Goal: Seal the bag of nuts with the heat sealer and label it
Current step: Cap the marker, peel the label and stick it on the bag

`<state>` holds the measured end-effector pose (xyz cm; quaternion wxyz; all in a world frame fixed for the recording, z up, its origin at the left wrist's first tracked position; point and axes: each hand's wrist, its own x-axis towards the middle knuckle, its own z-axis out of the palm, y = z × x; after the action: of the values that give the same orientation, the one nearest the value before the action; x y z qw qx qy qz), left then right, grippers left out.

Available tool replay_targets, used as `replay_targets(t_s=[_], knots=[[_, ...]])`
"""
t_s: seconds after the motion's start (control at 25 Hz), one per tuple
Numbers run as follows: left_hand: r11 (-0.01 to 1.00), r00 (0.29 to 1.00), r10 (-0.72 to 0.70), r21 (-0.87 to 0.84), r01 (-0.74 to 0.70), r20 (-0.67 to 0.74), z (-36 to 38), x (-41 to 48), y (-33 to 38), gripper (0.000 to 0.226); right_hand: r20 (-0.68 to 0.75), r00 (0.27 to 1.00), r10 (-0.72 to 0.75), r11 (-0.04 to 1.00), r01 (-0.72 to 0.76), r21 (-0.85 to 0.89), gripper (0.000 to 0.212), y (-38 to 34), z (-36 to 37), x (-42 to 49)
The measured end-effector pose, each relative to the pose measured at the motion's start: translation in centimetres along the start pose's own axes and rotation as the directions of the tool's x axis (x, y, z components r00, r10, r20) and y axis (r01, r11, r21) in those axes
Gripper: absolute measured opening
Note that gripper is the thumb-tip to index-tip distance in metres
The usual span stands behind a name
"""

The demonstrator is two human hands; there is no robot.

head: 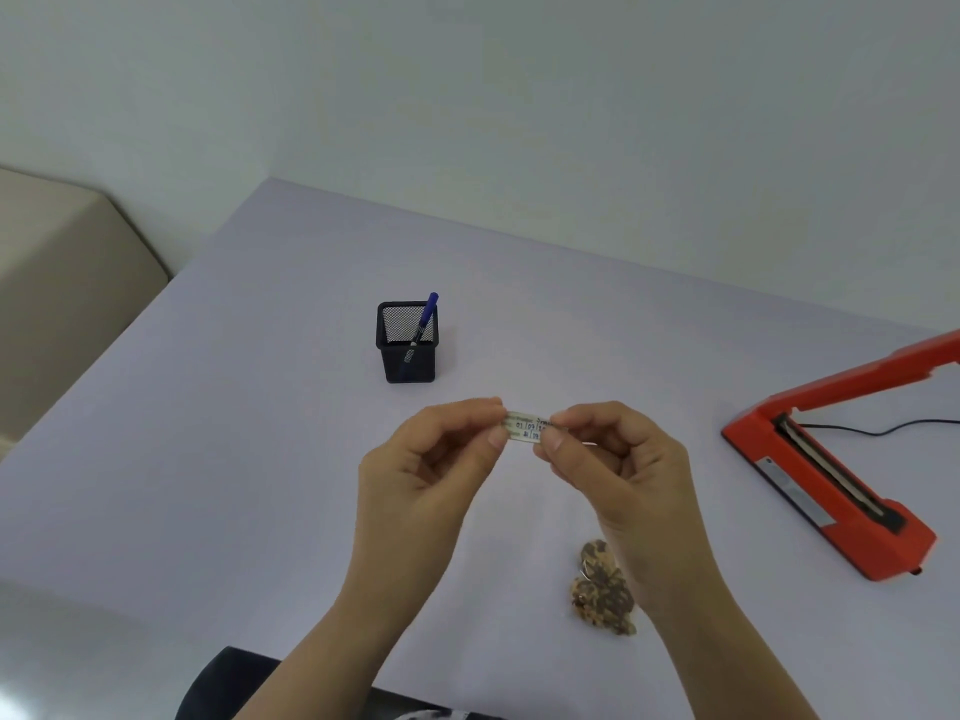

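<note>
A small white label (525,427) with handwritten dates is held above the table between both hands. My left hand (431,459) pinches its left end with thumb and forefinger. My right hand (608,454) pinches its right end the same way. The clear bag of nuts (602,589) lies flat on the table near the front edge, partly hidden behind my right wrist. The red heat sealer (831,485) stands at the right with its arm raised open.
A black mesh pen holder (407,343) with a blue pen (427,317) stands behind my hands. A black cord (878,427) runs from the sealer to the right. A beige cushion (62,283) sits beyond the table's left edge.
</note>
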<state>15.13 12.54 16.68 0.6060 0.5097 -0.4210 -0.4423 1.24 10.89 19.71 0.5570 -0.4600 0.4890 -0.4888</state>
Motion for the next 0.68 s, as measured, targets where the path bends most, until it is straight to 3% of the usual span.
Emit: replay_targets(t_s=[0.12,0.32,0.68], knots=[[0.999,0.998,-0.049,-0.003,0.049,0.027,-0.3,0.4,0.3,0.012,0.01,1.0,-0.005,0.999,0.005,-0.032,0.022,0.0,-0.1,0.1],[0.95,0.976,0.21,0.226,-0.216,0.052,-0.1,0.1,-0.6,0.01,-0.013,0.997,0.073,0.997,-0.073,0.026,0.02,0.1,0.2,0.0],[0.887,0.939,0.323,0.309,-0.343,0.115,-0.7,1.2,-1.2,0.012,0.077,0.974,0.212,0.971,-0.219,0.099,0.007,0.5,-0.1,0.0]])
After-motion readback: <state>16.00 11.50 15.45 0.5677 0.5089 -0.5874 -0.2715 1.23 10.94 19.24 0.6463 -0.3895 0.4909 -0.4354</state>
